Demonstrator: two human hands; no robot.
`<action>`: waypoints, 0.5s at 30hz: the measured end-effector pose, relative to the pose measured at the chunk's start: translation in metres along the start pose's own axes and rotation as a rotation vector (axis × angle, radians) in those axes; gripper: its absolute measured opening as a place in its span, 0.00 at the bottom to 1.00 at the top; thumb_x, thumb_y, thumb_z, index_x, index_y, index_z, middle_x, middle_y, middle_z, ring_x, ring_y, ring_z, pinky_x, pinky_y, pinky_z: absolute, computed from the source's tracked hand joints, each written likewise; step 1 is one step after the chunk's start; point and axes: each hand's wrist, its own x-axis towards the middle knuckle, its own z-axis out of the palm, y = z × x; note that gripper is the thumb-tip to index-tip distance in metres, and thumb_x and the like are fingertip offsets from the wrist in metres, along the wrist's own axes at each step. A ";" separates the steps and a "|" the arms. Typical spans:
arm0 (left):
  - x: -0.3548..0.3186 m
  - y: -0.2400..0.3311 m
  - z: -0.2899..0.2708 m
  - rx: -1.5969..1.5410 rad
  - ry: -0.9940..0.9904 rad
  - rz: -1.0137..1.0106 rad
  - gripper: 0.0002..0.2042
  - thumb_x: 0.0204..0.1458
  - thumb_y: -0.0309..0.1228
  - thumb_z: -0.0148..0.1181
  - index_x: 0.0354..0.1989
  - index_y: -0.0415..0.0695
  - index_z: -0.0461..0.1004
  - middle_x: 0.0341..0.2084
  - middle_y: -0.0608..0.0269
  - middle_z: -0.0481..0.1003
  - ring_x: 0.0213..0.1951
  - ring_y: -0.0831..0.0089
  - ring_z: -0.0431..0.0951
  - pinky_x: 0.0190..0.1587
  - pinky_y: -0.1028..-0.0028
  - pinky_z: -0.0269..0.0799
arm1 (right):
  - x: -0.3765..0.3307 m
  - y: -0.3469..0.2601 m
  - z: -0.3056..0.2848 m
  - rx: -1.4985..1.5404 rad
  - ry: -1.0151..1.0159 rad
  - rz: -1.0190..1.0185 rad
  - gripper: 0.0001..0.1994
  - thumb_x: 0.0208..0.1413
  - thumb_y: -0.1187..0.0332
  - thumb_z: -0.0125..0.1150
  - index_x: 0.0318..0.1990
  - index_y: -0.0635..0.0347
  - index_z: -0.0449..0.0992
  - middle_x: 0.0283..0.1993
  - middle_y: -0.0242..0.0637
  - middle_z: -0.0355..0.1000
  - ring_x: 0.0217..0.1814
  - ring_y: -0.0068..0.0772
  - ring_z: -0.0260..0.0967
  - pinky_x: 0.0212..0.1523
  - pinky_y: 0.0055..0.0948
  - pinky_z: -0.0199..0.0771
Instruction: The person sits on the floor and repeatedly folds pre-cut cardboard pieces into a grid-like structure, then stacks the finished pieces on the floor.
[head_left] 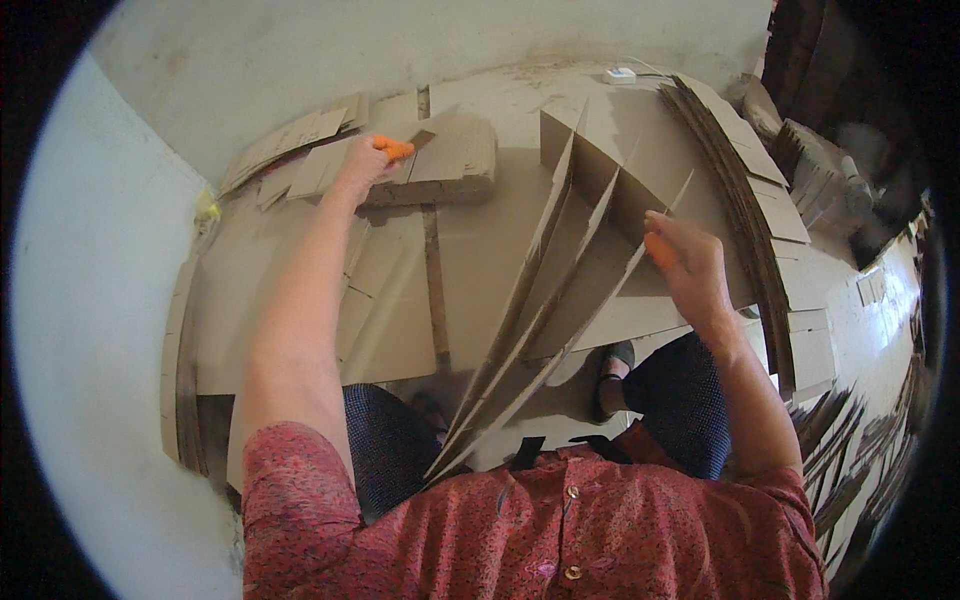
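Observation:
At the far left, my left hand, an orange cover on a finger, pinches a small cardboard piece above a stack of flat cardboard pieces. Three long cardboard strips stand on edge, fanning out from near my lap toward the far side. A cross strip runs between them at their far ends. My right hand, also with an orange finger cover, grips the rightmost long strip near its far end. How the strips join there is partly hidden by blur.
Cardboard sheets lie at the back left against the wall. A row of stacked cardboard curves along the right. A white socket block with a cable sits at the back. More cardboard leans on the floor at right.

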 end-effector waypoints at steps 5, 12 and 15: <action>-0.061 0.067 0.033 -0.011 0.070 0.426 0.09 0.52 0.25 0.58 0.40 0.38 0.78 0.31 0.61 0.79 0.33 0.73 0.78 0.38 0.75 0.73 | 0.016 -0.028 0.011 0.749 -0.104 0.546 0.21 0.59 0.65 0.57 0.57 0.68 0.67 0.46 0.45 0.74 0.43 0.31 0.75 0.44 0.28 0.74; -0.198 0.122 0.118 -0.067 -0.150 0.741 0.17 0.49 0.32 0.66 0.48 0.40 0.75 0.48 0.53 0.75 0.44 0.66 0.77 0.49 0.71 0.71 | 0.000 -0.008 0.002 0.222 0.025 0.437 0.23 0.49 0.78 0.56 0.56 0.61 0.70 0.44 0.46 0.70 0.45 0.40 0.70 0.46 0.32 0.73; -0.202 0.111 0.104 0.282 -0.134 0.301 0.16 0.50 0.31 0.64 0.46 0.37 0.76 0.41 0.51 0.77 0.40 0.67 0.77 0.45 0.72 0.71 | -0.040 0.041 -0.031 -0.554 0.153 0.153 0.25 0.45 0.81 0.56 0.54 0.56 0.73 0.42 0.41 0.69 0.43 0.38 0.69 0.45 0.29 0.71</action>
